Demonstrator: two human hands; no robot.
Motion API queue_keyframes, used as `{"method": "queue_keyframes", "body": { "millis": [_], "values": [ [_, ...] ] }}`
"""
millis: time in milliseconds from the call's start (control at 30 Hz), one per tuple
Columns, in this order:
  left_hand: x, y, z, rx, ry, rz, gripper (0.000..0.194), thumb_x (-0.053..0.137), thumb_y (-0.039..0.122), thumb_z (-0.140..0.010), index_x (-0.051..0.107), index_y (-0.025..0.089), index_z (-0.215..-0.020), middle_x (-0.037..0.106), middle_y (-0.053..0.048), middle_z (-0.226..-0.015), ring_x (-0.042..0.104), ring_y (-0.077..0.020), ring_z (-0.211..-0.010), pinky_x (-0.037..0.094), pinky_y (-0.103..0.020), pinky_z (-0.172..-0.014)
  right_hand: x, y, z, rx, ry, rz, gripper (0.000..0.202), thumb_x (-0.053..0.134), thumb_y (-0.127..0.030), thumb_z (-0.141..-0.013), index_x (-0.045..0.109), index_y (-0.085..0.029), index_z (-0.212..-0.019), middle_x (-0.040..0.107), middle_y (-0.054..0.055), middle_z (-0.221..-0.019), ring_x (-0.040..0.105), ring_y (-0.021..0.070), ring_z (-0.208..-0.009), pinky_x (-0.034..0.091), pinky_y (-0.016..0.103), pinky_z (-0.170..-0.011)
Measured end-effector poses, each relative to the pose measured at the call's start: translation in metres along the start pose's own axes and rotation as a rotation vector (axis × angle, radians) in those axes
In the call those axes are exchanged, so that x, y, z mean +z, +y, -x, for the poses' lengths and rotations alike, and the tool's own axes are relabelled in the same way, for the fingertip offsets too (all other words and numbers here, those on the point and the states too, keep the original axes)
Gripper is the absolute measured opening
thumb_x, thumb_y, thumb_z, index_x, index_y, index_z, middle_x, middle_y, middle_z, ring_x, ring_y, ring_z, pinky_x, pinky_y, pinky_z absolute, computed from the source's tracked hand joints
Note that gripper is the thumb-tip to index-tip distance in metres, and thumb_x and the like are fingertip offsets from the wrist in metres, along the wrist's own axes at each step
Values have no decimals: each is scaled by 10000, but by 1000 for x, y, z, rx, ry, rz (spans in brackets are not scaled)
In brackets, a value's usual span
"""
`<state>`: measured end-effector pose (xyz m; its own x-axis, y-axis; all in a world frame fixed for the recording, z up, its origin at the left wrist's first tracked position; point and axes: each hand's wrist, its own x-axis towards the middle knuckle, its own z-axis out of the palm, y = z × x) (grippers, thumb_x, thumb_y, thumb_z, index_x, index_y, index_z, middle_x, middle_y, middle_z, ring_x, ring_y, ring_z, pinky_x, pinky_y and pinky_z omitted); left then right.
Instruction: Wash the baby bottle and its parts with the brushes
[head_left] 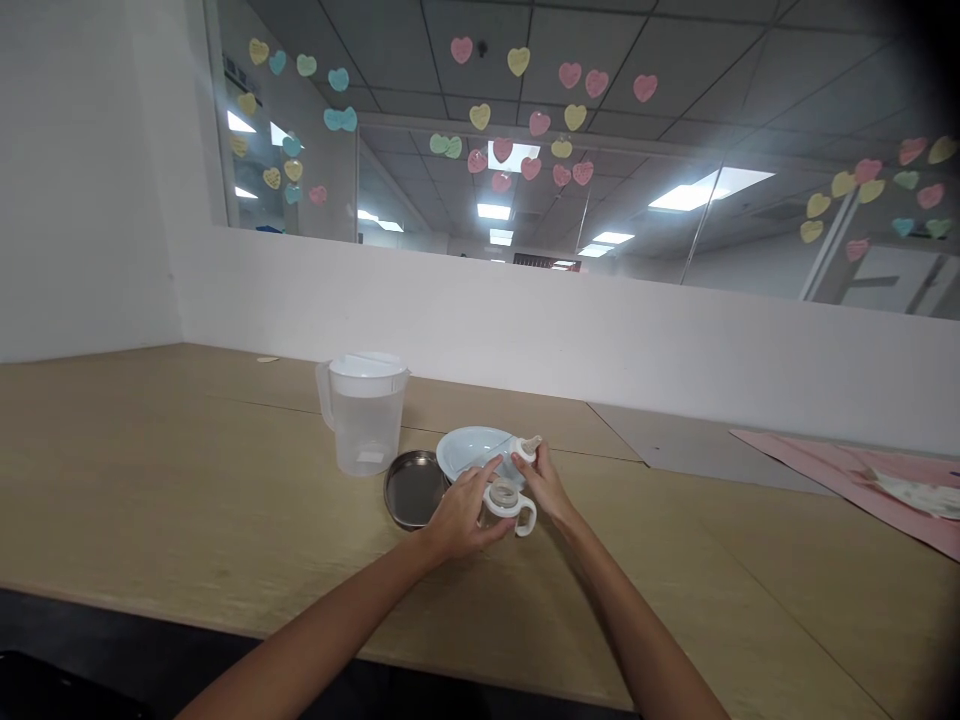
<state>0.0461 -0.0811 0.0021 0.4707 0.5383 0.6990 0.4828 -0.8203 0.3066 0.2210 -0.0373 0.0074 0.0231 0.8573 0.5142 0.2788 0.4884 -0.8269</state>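
Our left hand [466, 510] grips the open handled bottle [504, 502], while our right hand [546, 482] pinches the nipple top [526, 449] beside the pale bowl [463, 447].

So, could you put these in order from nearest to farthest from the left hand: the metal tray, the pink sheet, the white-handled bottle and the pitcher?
From the left hand:
1. White-handled bottle, held in it
2. Metal tray, just to its left
3. Pitcher, farther left
4. Pink sheet, far right
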Motion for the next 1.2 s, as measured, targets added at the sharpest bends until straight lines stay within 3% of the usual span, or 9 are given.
{"method": "queue_keyframes", "body": {
  "millis": [233, 467, 800, 1200],
  "values": [
    [-2, 2, -1, 20, 1, 2, 720, 493, 444, -757, 161, 157, -1327, 505, -123, -1121, 472, -229, -1023, 379, -384, -883, -1, -4, 2, -31, -135, 99, 379, 472, -508, -740, 553, -169, -891, 599, 26, -843, 535, 175, -782, 407, 314, -736],
    [-6, 4, -2, 24, -14, -2, 703, 490, 431, -766, 163, 157, -1326, 497, -130, -1137, 477, -227, -1023, 386, -384, -877, -6, -7, -1, -19, -80, 96, 387, 472, -491, -751, 549, -156, -929, 612, 37, -838, 552, 170, -725, 420, 279, -666],
    [-6, 6, -3, 27, -18, -2, 645, 477, 438, -772, 238, 154, -1299, 483, -133, -1175, 450, -244, -1081, 375, -402, -902, -7, -13, 0, -63, -127, 149, 352, 470, -464, -759, 591, -158, -886, 630, 44, -851, 564, 187, -775, 424, 301, -711],
    [-6, 6, -3, 26, -22, 8, 642, 488, 428, -768, 246, 150, -1295, 481, -131, -1180, 453, -238, -1075, 373, -403, -907, -8, -6, -2, -82, 115, 105, 413, 551, -429, -703, 561, -173, -1027, 603, 62, -1012, 544, 215, -925, 393, 350, -835]
  ]
}}
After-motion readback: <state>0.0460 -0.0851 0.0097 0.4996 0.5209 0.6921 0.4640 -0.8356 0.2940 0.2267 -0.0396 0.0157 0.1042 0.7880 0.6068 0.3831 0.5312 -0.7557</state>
